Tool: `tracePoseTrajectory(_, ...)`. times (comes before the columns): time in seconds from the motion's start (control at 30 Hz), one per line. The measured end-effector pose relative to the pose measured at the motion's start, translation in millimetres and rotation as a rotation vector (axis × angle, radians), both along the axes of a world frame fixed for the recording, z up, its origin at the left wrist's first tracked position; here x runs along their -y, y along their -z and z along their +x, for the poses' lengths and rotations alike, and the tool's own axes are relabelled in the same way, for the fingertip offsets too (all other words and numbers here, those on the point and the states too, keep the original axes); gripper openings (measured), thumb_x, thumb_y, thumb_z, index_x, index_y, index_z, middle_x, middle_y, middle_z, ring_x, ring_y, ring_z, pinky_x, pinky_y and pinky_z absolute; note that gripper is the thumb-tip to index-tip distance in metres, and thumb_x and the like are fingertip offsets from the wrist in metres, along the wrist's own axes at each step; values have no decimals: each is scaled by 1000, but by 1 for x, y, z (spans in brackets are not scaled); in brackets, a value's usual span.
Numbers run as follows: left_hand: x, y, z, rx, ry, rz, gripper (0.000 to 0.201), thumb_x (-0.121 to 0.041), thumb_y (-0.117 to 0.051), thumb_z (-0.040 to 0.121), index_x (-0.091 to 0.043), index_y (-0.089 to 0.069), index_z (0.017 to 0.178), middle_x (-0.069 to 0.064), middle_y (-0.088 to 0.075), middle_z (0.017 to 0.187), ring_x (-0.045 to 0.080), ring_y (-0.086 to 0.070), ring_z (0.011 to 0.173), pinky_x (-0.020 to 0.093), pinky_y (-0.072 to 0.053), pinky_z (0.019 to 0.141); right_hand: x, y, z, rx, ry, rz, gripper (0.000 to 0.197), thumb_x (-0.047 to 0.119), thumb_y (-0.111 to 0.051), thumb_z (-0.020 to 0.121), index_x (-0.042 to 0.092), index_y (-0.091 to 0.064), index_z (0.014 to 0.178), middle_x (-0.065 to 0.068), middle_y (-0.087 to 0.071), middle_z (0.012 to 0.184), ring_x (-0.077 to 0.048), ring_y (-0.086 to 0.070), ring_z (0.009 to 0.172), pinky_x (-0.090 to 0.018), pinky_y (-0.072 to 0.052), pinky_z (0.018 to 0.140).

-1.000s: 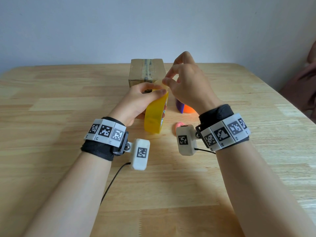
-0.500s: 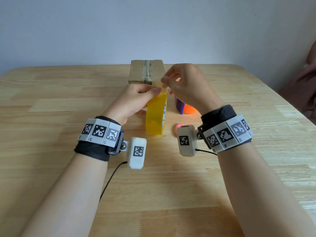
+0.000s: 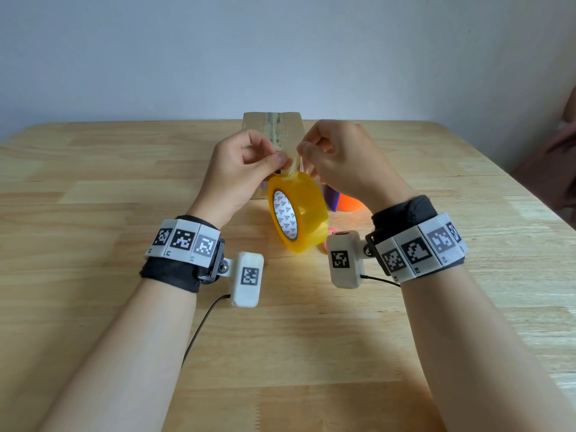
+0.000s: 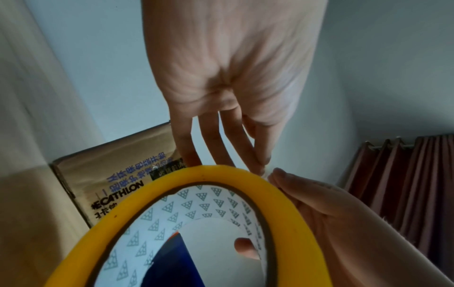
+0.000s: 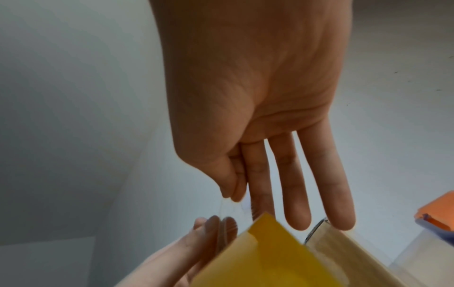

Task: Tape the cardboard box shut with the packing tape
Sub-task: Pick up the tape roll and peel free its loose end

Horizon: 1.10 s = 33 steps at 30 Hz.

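Head view: right hand (image 3: 343, 163) pinching peeled tape end (image 3: 295, 162), left hand (image 3: 240, 173) steadying yellow packing tape roll (image 3: 304, 213). Decathlon cardboard box (image 3: 291, 129) at 12 o'clock. Step: freeing tape. Next: draw out strip toward box seam.

A light wooden worktop (image 3: 93, 188), built of jointed planks, is filling the lower part of the head view. A plain pale blue-grey wall (image 3: 280, 51) is rising behind its far edge. Dark reddish-brown pleated curtains (image 4: 405, 174) are hanging at the right. Soft, even light is falling across the wood, casting faint shadows.
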<state>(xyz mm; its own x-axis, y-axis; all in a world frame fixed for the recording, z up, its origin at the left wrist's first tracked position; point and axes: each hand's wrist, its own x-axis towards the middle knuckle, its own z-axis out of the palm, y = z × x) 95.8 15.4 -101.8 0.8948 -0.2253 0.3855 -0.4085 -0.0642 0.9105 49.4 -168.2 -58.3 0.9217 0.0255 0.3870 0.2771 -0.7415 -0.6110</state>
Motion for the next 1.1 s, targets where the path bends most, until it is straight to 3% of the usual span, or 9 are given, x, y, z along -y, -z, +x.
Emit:
tracePoseTrajectory(0.17,5,-2,-4,-11,10,33,15,-8,-74,92,-23,-77,93,-7,-81,80,8,-77,81,26,-59,76,-2,-1,-1,-11,-12,19,13,23,-59,99,23,-66,87,7,-75,72,-5,-70,69,-35,-61,71)
tracePoseTrajectory(0.37,6,-2,-7,-14,1,59,16,-15,-85,83,-26,-79,93,-9,-82,86,10,-78,88,23,-59,80,-2,-1,-1,-5,-11,22,13,22,-59,99,23,-66,88,6,-76,73,-2,-68,66,-30,-59,69)
tracePoseTrajectory(0.57,9,-1,-7,2,-51,101,5,-21,-80,88,-23,-81,93,-3,-82,91,12,-78,88,30,-60,85,-2,-1,0,2,-13,19,12,26,-61,99,28,-68,89,10,-76,73,7,-62,59,-26,-56,67)
tracePoseTrajectory(0.63,9,-2,-6,-16,-63,118,7,-25,-79,88,-22,-82,94,-3,-82,94,13,-77,92,34,-61,89,1,1,2,4,-11,6,13,27,-64,98,25,-74,107,15,-76,85,7,-61,62,-29,-58,74)
tracePoseTrajectory(0.73,8,-3,-5,-77,-33,108,5,-25,-79,88,-22,-82,91,-2,-81,97,18,-76,99,43,-59,98,7,4,4,-26,-19,-4,60,32,-73,93,23,-51,148,16,-72,111,-2,-61,79,-32,-55,83)
tracePoseTrajectory(0.77,8,-3,-5,-95,-27,100,4,-27,-79,87,-25,-82,89,-2,-82,96,19,-76,99,45,-58,99,8,4,4,-25,-20,15,62,33,-75,90,25,-50,146,14,-72,111,-5,-63,80,-34,-57,81)
tracePoseTrajectory(0.83,8,-2,-5,-125,-26,73,8,-31,-81,83,-25,-83,88,1,-83,95,23,-76,101,50,-57,101,9,4,2,-5,-9,62,40,33,-79,85,26,-59,119,10,-70,104,-7,-65,74,-33,-57,70)
tracePoseTrajectory(0.93,8,-1,-3,-157,-30,32,13,-29,-82,80,-20,-83,90,10,-82,98,31,-76,102,55,-57,99,9,1,0,-15,-10,17,13,29,-80,85,25,-68,89,8,-71,92,2,-61,58,-13,-42,54)
tracePoseTrajectory(1.1,7,-1,-3,-174,-28,17,10,-30,-84,78,-24,-83,85,10,-82,95,31,-77,100,54,-57,99,10,2,-1,-35,-58,-5,8,26,-79,87,20,-83,92,16,-67,83,17,-58,52,-4,-39,48)
